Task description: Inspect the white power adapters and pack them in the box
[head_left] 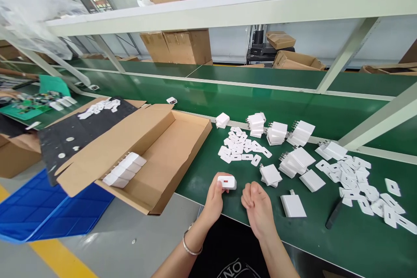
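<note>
Now left hand [215,193] grips charger [226,182] — right hand [256,203] beside.

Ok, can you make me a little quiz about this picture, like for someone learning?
1. True or false: the left hand holds a white charger.
2. Where do the packed chargers lie? A) blue tray B) cardboard box C) top shelf
3. Fill in: the right hand holds ____.

Key:
1. True; its fingers wrap the charger.
2. B, in a row inside the box.
3. Nothing; its fingers are curled and empty above the green table.
</note>
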`<state>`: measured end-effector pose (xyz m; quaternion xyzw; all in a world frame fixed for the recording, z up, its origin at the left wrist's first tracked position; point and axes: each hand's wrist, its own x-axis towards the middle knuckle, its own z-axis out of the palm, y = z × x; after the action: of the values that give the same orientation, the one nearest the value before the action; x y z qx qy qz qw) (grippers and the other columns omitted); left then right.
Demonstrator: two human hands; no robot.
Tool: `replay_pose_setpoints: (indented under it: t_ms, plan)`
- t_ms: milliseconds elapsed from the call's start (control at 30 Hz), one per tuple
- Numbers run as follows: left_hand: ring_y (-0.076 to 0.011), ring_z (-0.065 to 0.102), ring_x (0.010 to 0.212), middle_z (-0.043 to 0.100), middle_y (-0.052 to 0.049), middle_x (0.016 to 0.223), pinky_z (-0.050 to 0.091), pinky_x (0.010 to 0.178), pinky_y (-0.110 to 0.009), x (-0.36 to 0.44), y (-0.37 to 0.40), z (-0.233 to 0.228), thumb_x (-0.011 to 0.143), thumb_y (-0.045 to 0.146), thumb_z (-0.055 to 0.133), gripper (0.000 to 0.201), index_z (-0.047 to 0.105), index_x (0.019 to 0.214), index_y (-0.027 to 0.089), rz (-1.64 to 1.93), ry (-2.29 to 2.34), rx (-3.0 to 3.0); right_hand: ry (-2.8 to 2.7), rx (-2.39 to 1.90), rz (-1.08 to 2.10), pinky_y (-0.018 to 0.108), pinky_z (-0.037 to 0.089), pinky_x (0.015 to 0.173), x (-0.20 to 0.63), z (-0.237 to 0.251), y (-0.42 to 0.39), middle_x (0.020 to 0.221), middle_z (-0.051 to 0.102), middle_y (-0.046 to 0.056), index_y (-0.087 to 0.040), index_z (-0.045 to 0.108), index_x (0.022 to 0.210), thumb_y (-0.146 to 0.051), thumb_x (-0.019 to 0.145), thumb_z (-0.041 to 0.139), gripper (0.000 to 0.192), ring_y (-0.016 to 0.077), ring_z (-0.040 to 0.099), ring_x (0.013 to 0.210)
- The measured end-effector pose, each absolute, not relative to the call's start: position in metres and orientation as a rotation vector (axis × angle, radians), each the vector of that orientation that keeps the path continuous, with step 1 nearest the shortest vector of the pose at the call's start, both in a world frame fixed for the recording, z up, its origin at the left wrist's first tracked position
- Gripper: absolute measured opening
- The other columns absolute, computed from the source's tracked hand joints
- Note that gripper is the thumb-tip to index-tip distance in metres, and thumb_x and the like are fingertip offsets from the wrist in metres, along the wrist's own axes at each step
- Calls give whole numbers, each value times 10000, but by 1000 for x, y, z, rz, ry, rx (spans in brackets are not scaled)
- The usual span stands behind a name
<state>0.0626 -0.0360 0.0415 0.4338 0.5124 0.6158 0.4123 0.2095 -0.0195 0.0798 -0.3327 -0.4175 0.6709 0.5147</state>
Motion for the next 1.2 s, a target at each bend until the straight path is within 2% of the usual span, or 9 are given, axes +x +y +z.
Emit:
replay_pose_setpoints:
  t_ms: [133,233,433,533,667,767,867,967,1200]
  plan:
    - [-176,517,734,642,-56,896,452,697,-309,62,-37,40,1060,735,375,642,697,1063,179,1553,1292,1090,-732,-500,1975,263,158,408,219,103,-30,603,201,-85,-279,218,696,-918,947,365,701,119,126,500]
    - [-174,513,730,640,-54,897,449,693,-308,62,-37,40,1061,738,366,651,700,1065,179,1561,1289,1078,-648,-405,2087,262,93,377,223,109,-37,590,198,-79,-284,224,706,-907,977,232,680,122,107,489]
    - [-182,527,748,644,-66,929,466,706,-316,62,-38,44,1054,753,355,667,696,1070,180,1544,1303,1066,-692,-508,1986,253,123,423,221,108,-30,593,173,-91,-264,190,672,-695,1007,586,674,102,97,499]
    - [-184,530,742,647,-67,925,464,704,-318,62,-38,45,1055,754,345,669,691,1065,181,1534,1313,1078,-910,-697,1883,267,196,450,214,97,-26,556,234,-85,-262,250,617,-717,1000,581,681,100,158,494]
    - [-180,521,727,638,-57,893,450,688,-311,61,-38,46,1068,729,346,644,688,1067,183,1530,1304,1103,-1236,-1082,1373,280,276,505,203,76,-29,593,365,-49,-245,402,637,-692,1032,533,611,118,299,541]
    - [-179,524,735,637,-59,910,457,700,-311,60,-39,46,1076,715,336,636,690,1052,187,1528,1293,1110,-1316,-1135,1171,281,395,555,197,67,-32,731,489,-36,-241,613,1087,-549,1079,511,324,147,443,596]
    - [-182,535,755,635,-59,925,468,717,-312,61,-39,45,1079,711,335,632,688,1068,188,1517,1278,1119,-1389,-1029,1172,315,530,703,195,65,-32,1020,591,39,-280,525,1446,-413,1067,556,403,170,583,762]
    - [-183,545,772,624,-49,920,469,728,-309,61,-40,46,1091,683,346,597,683,1074,190,1515,1255,1156,-1425,-931,1236,336,551,769,194,64,-30,1042,553,47,-285,629,1369,-383,1039,600,345,182,567,824]
    - [-191,565,804,622,-52,953,466,738,-313,61,-40,46,1099,652,369,551,683,1101,199,1534,1246,1218,-1270,-868,1369,309,486,684,187,62,-24,881,515,1,-265,675,1226,-436,1028,618,268,174,507,755]
